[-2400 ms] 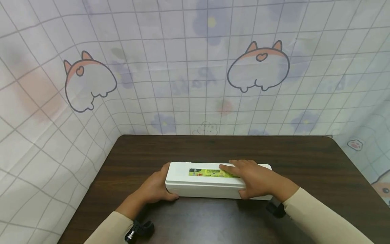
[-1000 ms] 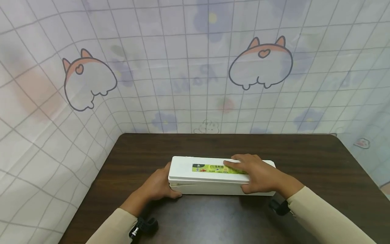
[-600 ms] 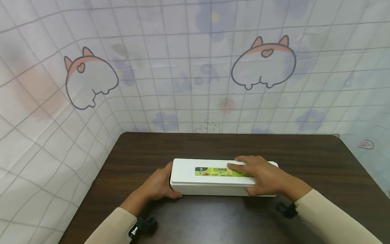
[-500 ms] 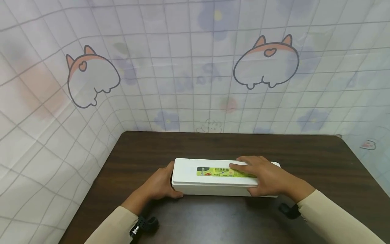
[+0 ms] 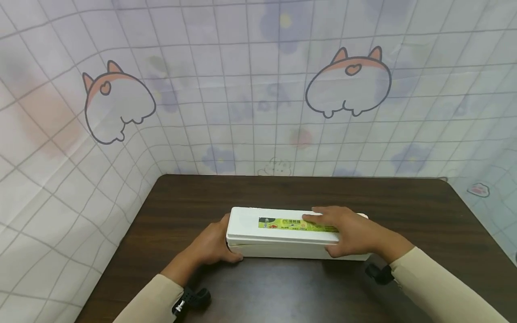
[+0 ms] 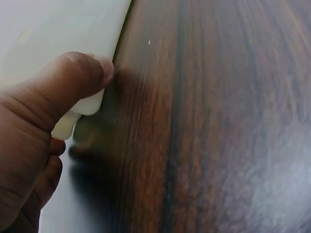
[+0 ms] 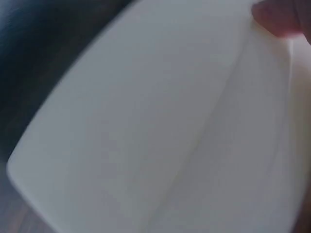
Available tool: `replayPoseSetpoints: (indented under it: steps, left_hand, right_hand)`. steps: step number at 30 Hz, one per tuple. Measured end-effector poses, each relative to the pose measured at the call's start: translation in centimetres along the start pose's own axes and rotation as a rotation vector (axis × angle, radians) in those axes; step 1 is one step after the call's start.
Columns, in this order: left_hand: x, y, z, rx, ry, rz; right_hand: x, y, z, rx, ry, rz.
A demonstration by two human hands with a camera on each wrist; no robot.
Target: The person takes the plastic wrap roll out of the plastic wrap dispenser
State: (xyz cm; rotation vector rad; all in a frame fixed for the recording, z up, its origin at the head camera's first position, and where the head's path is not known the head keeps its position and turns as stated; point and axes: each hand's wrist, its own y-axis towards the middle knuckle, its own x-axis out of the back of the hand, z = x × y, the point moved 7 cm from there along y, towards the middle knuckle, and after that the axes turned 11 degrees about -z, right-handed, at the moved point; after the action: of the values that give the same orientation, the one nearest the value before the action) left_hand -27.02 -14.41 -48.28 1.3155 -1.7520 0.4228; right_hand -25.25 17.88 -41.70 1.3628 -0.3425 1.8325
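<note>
A long white cling film box (image 5: 258, 251) with a green-yellow label (image 5: 299, 224) on its lid (image 5: 246, 222) lies across the table. At its left end a narrow slanting gap shows between lid and base. My left hand (image 5: 212, 242) grips that end, thumb at the front bottom edge; the left wrist view shows the thumb (image 6: 73, 77) on the white front wall. My right hand (image 5: 351, 231) holds the lid from above toward the right end, thumb on the front and fingers over the top. The blurred right wrist view shows the box's right end (image 7: 121, 121) and a fingertip (image 7: 277, 17).
The dark wood table (image 5: 258, 291) reaches back to a white grid-patterned cloth (image 5: 258, 125) with cartoon prints, which hangs behind and along both sides. A black strap (image 5: 190, 301) is on the left wrist, and a black wrist camera (image 5: 378, 273) on the right.
The lid's left end was down on the base, rose about a second ago, came down again, and is now slightly raised. Both hands keep their places on the box, which shifted slightly right in view.
</note>
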Motion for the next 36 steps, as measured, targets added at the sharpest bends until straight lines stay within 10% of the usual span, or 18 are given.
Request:
replayPoseSetpoints:
  steps: [9, 28, 36]
  left_hand:
    - [-0.1, -0.3, 0.1, 0.019, 0.003, -0.028]
    - [-0.3, -0.3, -0.1, 0.014, -0.012, -0.024]
    - [0.1, -0.3, 0.2, 0.017, -0.007, -0.057]
  right_hand:
    - [-0.7, -0.8, 2.4, 0.177, -0.355, -0.074]
    - [-2.1, -0.3, 4.1, 0.125, -0.493, -0.019]
    - [-0.8, -1.3, 2.7, 0.204, -0.354, -0.104]
